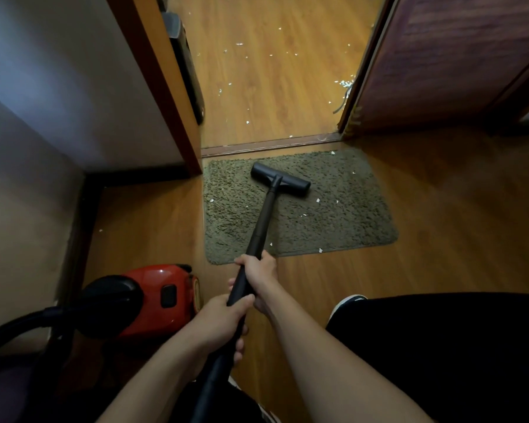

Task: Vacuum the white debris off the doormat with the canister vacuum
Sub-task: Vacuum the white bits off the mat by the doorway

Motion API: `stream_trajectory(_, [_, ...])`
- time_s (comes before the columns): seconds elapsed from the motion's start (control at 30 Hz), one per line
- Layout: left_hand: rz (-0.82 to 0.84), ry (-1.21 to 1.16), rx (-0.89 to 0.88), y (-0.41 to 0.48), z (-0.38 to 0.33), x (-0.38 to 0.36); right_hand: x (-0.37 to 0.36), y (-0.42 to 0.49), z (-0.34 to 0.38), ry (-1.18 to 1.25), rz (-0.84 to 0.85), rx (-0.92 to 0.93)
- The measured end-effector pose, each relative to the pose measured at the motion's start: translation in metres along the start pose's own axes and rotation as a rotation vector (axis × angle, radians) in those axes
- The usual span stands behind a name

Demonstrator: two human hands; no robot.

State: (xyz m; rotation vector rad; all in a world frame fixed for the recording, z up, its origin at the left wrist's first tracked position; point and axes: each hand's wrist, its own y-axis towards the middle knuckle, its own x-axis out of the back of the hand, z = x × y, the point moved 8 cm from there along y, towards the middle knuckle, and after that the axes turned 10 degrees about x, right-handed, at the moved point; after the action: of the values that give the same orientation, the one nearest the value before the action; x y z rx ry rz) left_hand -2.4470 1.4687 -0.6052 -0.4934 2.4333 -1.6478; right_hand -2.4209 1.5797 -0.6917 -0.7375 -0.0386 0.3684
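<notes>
Wood-laminate floor point(440, 209) throughout. Open dark door point(440, 56) right of threshold point(269, 146); pale wall point(58, 87) left of it. Dim lighting.

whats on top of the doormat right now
The floor head sits on the doormat's far half, its wand slanting over the near part. Loose white scraps lie right of it and by the near edge. Any debris under the head is hidden.

Black floor head point(280, 179) on debris-flecked doormat point(342, 221)
</notes>
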Motion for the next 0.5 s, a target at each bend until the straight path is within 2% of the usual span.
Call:
stream_trajectory(0.27, [0.027,0.055,0.074,-0.019,0.032,0.018,-0.015,-0.034,-0.031,0.063,0.042,-0.029])
stream_trajectory(0.5, [0.017,-0.01,0.045,0.009,-0.004,0.001,0.0,0.009,0.003,0.0,-0.018,-0.017])
